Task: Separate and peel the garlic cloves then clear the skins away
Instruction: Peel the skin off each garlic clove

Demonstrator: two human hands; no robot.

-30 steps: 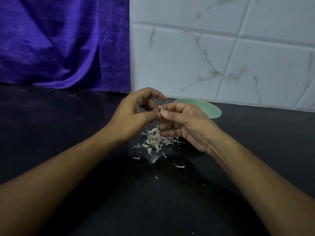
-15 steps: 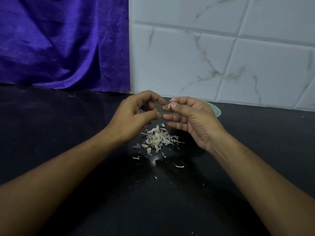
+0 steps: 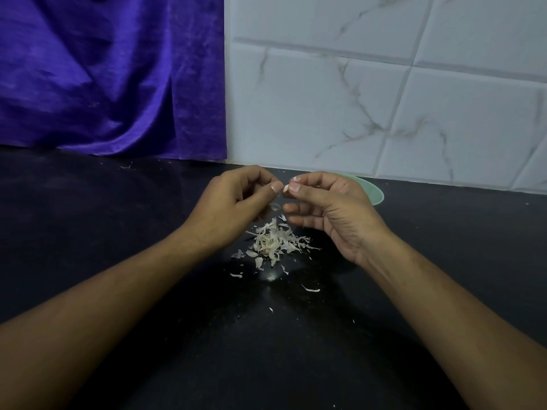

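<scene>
Both hands hover above a pile of pale garlic skins (image 3: 275, 241) on the black counter. My right hand (image 3: 331, 211) pinches a small garlic clove (image 3: 286, 189) between thumb and forefinger. My left hand (image 3: 233, 205) is curled, its thumb tip touching the clove's left end. A thin skin flake (image 3: 276, 206) hangs in the air just below the fingers. A green bowl (image 3: 374, 193) stands behind my right hand, mostly hidden by it.
Stray skin bits (image 3: 310, 289) lie scattered on the black counter (image 3: 118, 232) in front of the pile. A purple cloth (image 3: 103, 75) hangs at the back left, and a white marbled tile wall (image 3: 384, 99) stands behind the bowl.
The hands drew slightly apart and then met again at the clove. A skin flake has come loose and is dropping toward the pile.
</scene>
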